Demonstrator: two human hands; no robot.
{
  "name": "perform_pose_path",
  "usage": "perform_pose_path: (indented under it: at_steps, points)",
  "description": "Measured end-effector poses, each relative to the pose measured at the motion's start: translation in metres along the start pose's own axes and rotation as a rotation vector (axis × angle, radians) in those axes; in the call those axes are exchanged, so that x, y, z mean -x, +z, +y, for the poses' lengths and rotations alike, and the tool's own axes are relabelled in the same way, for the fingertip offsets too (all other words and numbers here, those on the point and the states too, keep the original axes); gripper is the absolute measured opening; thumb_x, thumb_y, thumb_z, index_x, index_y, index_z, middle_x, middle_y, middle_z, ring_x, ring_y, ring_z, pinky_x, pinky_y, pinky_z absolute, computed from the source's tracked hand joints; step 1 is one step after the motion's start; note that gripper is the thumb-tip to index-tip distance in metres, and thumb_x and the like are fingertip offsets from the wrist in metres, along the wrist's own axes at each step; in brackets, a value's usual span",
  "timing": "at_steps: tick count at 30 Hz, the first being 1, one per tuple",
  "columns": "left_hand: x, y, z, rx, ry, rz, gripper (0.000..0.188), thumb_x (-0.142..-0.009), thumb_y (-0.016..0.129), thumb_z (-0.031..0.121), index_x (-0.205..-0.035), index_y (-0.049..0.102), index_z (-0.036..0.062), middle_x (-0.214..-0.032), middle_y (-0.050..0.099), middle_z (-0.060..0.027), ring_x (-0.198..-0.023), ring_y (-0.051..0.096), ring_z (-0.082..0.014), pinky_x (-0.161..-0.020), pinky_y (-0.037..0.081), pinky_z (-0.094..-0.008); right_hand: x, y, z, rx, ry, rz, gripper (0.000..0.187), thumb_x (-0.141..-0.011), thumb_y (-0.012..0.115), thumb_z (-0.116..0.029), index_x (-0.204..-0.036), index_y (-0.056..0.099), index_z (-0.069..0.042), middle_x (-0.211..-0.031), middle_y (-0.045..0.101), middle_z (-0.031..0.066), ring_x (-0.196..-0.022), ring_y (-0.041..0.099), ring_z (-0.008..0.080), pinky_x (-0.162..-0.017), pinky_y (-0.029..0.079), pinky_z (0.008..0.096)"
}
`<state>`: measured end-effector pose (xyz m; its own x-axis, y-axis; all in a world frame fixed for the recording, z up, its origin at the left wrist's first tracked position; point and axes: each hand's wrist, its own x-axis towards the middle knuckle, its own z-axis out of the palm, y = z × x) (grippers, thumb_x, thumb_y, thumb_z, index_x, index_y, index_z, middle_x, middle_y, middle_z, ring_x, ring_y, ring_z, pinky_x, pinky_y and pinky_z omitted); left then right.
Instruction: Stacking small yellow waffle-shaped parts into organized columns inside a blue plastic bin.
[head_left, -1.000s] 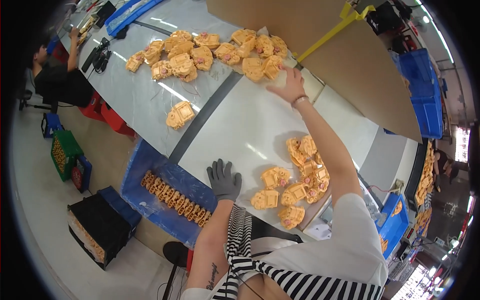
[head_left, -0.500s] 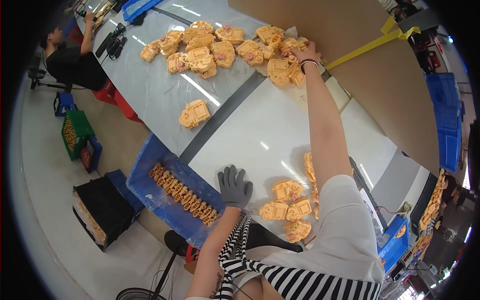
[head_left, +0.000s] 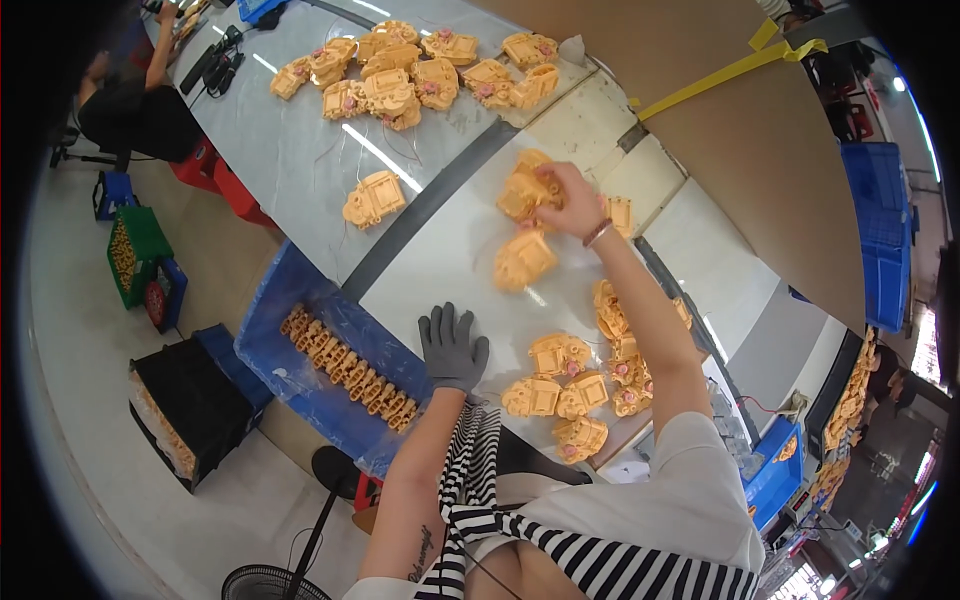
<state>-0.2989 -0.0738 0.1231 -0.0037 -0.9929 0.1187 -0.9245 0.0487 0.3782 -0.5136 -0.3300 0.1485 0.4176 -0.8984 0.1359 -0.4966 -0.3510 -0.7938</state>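
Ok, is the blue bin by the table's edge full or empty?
Partly filled: the blue bin holds one tidy row of orange parts along its middle, with bare blue liner showing on both sides.

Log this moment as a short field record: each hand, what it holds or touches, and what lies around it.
left hand: grey glove, left hand flat on white table, holds nothing
right hand: bare right hand on orange plastic housings
near pile: more housings by the torso
far pile: housings across the table
below table: blue crate with a housing row

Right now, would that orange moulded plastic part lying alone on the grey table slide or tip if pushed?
The lone orange moulded plastic part looks rigid and flat-lying, so probably slides, not tips. The glossy grey table suggests little grip. Its thin trailing wires might snag.
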Motion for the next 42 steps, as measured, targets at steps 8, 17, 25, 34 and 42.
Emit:
perform_pose_path:
  at_steps: [8, 17, 25, 34, 42]
  points:
    - [0.002, -0.001, -0.004, 0.026, -0.029, -0.063, 0.052, -0.074, 0.061, 0.027, -0.12, 0.05, 0.0072, -0.132, 0.043, -0.0234, -0.126, 0.034, -0.0419, -0.107, 0.02, -0.0586, 0.046, -0.013, -0.067, 0.171, 0.044, -0.39, 0.045, -0.067, 0.069, -0.019, -0.11, 0.057, -0.01, -0.115, 0.053, 0.0154, -0.107, 0.052, 0.0313, -0.094, 0.043, 0.0386]
    - [0.0, 0.001, -0.003, 0.048, -0.02, -0.043, 0.05, -0.076, 0.061, 0.028, -0.12, 0.05, 0.0068, -0.131, 0.043, -0.0236, -0.127, 0.034, -0.0417, -0.107, 0.02, -0.0579, 0.056, -0.07, -0.033, 0.443, 0.286, -0.303, 0.022, -0.076, 0.06, -0.023, -0.096, 0.066, -0.015, -0.114, 0.056, 0.0139, -0.106, 0.053, 0.0332, -0.091, 0.045, 0.0411]
    - [0.0, 0.0, -0.003, 0.04, -0.036, -0.037, 0.05, -0.076, 0.061, 0.029, -0.119, 0.052, 0.007, -0.132, 0.043, -0.023, -0.126, 0.035, -0.0411, -0.108, 0.02, -0.0572, 0.066, -0.075, -0.019, 0.46, 0.425, -0.419, 0.026, -0.076, 0.061, -0.021, -0.099, 0.063, -0.008, -0.11, 0.056, 0.0141, -0.102, 0.054, 0.0325, -0.091, 0.044, 0.0399]
    - [-0.001, 0.0, -0.003, 0.048, -0.04, -0.028, 0.05, -0.075, 0.062, 0.029, -0.119, 0.052, 0.0079, -0.13, 0.044, -0.0214, -0.124, 0.037, -0.0409, -0.107, 0.022, -0.0568, -0.051, 0.103, -0.108, 0.37, -0.225, -0.273, 0.084, -0.063, 0.078, -0.03, -0.136, 0.037, -0.022, -0.132, 0.04, 0.0208, -0.122, 0.039, 0.0402, -0.099, 0.039, 0.0495]
    - [0.002, 0.009, -0.004, 0.093, -0.011, 0.02, 0.053, -0.072, 0.064, 0.028, -0.119, 0.05, 0.0088, -0.128, 0.045, -0.0213, -0.123, 0.038, -0.0411, -0.106, 0.023, -0.0573, -0.101, 0.164, -0.122, 0.518, -0.136, -0.449, 0.075, -0.065, 0.076, -0.028, -0.131, 0.044, -0.017, -0.122, 0.051, 0.0072, -0.116, 0.049, 0.0248, -0.094, 0.04, 0.0489]
